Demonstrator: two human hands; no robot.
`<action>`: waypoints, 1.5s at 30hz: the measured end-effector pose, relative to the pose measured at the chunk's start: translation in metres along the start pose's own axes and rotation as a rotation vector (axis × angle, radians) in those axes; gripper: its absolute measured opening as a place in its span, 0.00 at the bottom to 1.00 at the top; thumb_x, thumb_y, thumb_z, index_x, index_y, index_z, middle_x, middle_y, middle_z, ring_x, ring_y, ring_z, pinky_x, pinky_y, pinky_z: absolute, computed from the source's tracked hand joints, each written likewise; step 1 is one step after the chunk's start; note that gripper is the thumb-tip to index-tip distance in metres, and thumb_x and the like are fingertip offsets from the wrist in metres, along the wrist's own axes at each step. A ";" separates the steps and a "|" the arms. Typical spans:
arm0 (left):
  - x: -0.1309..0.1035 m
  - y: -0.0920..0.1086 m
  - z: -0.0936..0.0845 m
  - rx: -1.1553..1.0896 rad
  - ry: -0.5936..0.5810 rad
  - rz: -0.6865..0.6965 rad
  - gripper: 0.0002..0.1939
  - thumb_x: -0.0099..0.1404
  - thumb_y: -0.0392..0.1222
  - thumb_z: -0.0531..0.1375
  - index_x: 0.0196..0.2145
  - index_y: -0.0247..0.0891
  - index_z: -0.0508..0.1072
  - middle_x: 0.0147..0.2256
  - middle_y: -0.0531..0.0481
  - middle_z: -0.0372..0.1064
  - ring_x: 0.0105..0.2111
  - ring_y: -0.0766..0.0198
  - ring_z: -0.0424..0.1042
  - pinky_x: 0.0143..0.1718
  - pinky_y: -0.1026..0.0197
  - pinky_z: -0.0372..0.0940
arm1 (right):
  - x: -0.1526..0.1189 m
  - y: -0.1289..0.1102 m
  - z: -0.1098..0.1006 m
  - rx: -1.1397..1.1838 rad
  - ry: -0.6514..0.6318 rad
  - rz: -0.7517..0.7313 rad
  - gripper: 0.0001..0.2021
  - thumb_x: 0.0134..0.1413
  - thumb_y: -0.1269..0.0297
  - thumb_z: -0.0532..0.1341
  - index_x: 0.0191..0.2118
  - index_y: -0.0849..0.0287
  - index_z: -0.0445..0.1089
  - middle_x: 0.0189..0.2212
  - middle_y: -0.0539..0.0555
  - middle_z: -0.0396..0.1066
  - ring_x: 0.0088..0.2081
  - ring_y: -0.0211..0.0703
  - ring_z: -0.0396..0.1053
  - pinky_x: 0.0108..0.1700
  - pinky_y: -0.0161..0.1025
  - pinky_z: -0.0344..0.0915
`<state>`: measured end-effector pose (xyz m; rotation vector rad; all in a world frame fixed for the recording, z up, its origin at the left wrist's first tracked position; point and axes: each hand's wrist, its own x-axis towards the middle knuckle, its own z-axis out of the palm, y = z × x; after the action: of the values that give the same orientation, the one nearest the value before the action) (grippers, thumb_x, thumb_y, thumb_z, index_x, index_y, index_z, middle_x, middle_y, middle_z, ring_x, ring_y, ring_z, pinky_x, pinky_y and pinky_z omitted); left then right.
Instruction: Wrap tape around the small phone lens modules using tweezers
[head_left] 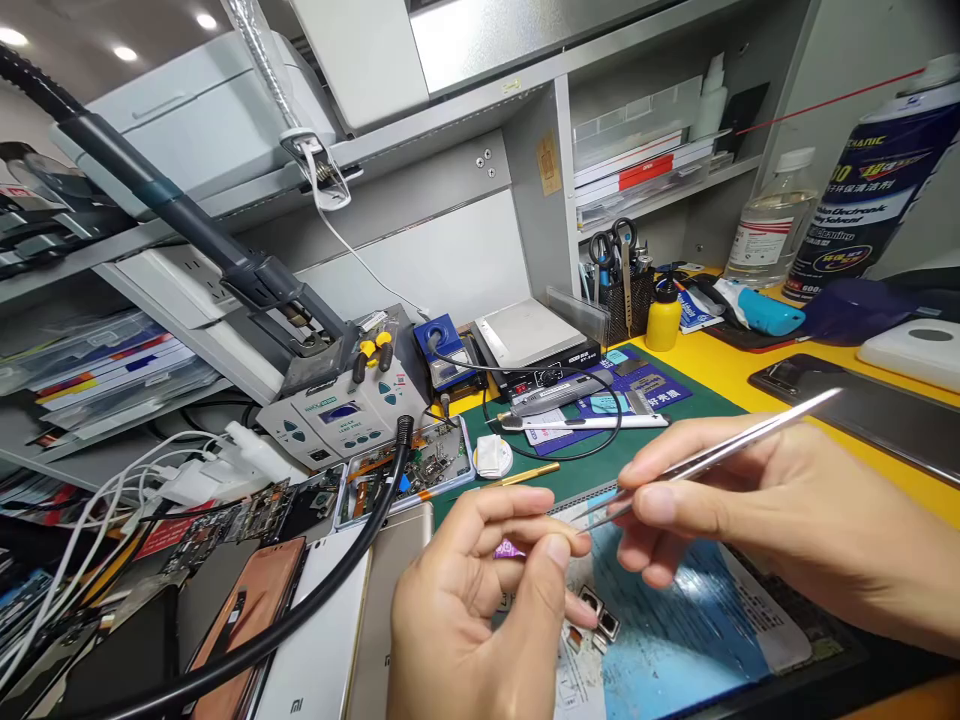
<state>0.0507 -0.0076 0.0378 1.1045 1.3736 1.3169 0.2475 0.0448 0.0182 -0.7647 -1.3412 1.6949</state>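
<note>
A pair of metal tweezers (pixel 720 456) lies in the grip of my right hand (pixel 772 500), pinched between thumb and fingers. Their tips slope down to the left, reaching the fingertips of my left hand (pixel 502 620). There the thumb and index finger press together; whatever is between them is too small or too covered to make out. Below the hands, small camera modules (pixel 600 612) rest on a blue work mat (pixel 667 620) with a worn printed surface. The left hand hides part of that mat.
A black hose (pixel 322 610) curves across the left front, over several phones (pixel 315 620). Behind stand a soldering station (pixel 345 410), a tray of small parts (pixel 442 460) and a brass-coloured pen-like tool (pixel 529 474). At right are a dark phone (pixel 862 400) and a spray can (pixel 870 190).
</note>
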 end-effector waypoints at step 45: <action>0.001 0.001 -0.001 -0.121 -0.064 -0.080 0.12 0.58 0.40 0.71 0.38 0.31 0.79 0.29 0.44 0.81 0.20 0.65 0.77 0.21 0.69 0.70 | -0.007 0.003 0.001 -0.243 0.065 -0.194 0.04 0.54 0.64 0.74 0.36 0.46 0.86 0.32 0.50 0.83 0.33 0.43 0.81 0.36 0.30 0.77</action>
<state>0.0494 -0.0066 0.0387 0.9916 1.2616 1.2788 0.2491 0.0381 0.0154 -0.7906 -1.5413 1.3614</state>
